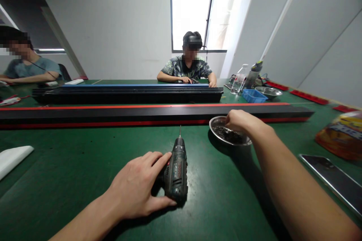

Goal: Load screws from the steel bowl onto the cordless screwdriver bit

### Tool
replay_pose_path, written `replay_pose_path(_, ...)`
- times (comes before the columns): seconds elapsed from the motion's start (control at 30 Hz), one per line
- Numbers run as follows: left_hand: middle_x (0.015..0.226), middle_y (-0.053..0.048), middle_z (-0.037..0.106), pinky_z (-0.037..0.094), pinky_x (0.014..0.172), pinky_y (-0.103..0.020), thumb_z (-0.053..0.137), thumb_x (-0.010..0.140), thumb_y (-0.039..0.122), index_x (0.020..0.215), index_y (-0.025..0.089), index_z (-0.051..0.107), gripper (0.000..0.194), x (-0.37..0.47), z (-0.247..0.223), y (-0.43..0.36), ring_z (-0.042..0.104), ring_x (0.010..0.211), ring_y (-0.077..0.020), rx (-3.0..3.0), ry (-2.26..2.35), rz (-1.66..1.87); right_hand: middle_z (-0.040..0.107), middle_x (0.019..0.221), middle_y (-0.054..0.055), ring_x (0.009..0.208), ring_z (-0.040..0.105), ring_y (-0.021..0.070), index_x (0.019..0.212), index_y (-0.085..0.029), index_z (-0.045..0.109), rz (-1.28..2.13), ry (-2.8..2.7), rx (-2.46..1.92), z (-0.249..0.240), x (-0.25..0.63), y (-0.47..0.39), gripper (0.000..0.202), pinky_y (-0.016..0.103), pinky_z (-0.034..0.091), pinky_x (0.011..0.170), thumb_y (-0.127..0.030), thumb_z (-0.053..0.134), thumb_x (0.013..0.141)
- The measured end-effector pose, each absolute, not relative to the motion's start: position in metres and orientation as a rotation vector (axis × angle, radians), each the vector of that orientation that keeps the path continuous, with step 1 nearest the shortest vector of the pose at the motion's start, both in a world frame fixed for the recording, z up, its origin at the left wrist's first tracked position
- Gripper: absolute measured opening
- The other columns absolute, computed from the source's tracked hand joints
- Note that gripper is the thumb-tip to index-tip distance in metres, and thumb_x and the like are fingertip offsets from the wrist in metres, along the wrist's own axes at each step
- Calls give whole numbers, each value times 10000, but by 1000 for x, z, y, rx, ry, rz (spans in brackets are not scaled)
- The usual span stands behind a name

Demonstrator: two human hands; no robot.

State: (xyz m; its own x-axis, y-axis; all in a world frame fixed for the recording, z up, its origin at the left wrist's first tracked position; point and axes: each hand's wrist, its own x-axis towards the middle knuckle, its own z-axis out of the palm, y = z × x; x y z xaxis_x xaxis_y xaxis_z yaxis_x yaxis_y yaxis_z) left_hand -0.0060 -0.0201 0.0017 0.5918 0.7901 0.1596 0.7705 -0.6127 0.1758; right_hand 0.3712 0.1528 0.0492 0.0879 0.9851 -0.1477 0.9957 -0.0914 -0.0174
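Note:
My left hand (141,184) is wrapped around a dark cordless drill (177,173) lying on the green table. The drill's thin bit (180,131) points away from me, toward a long black bar with red edges (158,113). Over at the right, my right hand (240,121) reaches into a round metal bowl (216,122). Small dark pieces, perhaps screws (226,134), lie in the bowl. The fingers of that hand are curled downward with their tips hidden, so what they hold does not show.
Behind the bar lies a second long black piece (130,94), with a person (189,66) seated beyond it. Another person (31,64) sits far left. A phone (333,180), an orange bag (341,135), a blue basket (254,96) and a water bottle (240,80) are on the right.

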Motion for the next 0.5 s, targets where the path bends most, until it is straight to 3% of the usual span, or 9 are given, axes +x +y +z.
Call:
replay_pose_path(0.1,1385,-169,657,609,981,-563,777,829,712,1558,184,478,948,-6,2,-20,689,1155,-368,2720,1324,340,805,1000,189,821,760,282,971,-186,873,-55,2118,2244,55,371,155,205,342,532,703,-284,791,811)
replay_pose_path(0.3,1381,-175,658,605,994,-571,783,822,719,1547,174,493,953,-5,2,-20,687,1167,-377,2713,1315,318,806,1000,157,819,752,263,963,-216,874,-79,2127,2256,61,363,147,203,316,521,685,-265,798,781)
replay_pose_path(0.5,1399,-180,650,602,1008,-564,802,809,715,1562,176,473,983,-5,4,-21,683,1182,-377,2703,1309,285,809,957,150,830,745,266,917,-199,867,-35,2154,2236,65,356,143,149,316,492,671,-274,762,843)
